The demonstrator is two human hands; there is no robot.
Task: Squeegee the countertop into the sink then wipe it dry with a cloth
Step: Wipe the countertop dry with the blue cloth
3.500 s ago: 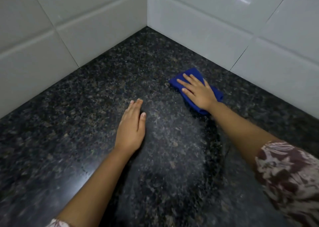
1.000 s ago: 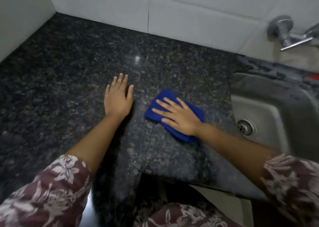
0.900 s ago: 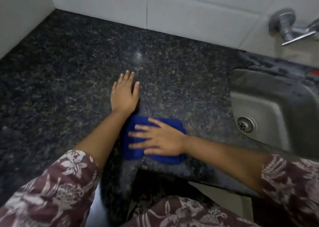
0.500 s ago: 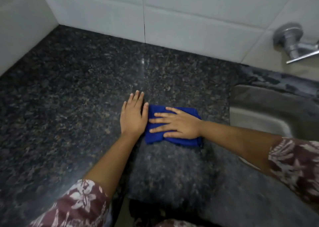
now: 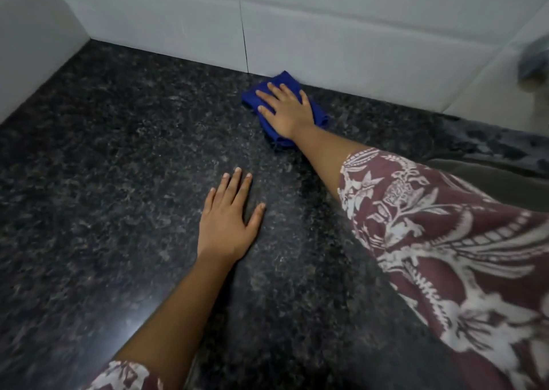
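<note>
A folded blue cloth [image 5: 285,81] lies on the dark speckled granite countertop [image 5: 118,152], right at the foot of the back tiled wall. My right hand [image 5: 286,109] presses flat on it with fingers spread, covering most of it. My left hand [image 5: 228,220] rests palm down on the bare counter, nearer to me and apart from the cloth, holding nothing. The steel sink [image 5: 487,179] shows only as a grey edge at the right, mostly hidden by my patterned sleeve. No squeegee is in view.
White tiled walls [image 5: 326,33] close the counter at the back and at the left, meeting in a corner at upper left. A blurred metal tap fitting [image 5: 534,60] sits on the wall at the far right.
My right hand has pushed the cloth away from beside my left hand to the back wall. The view has swung left, so the sink and tap are nearly out of frame.
</note>
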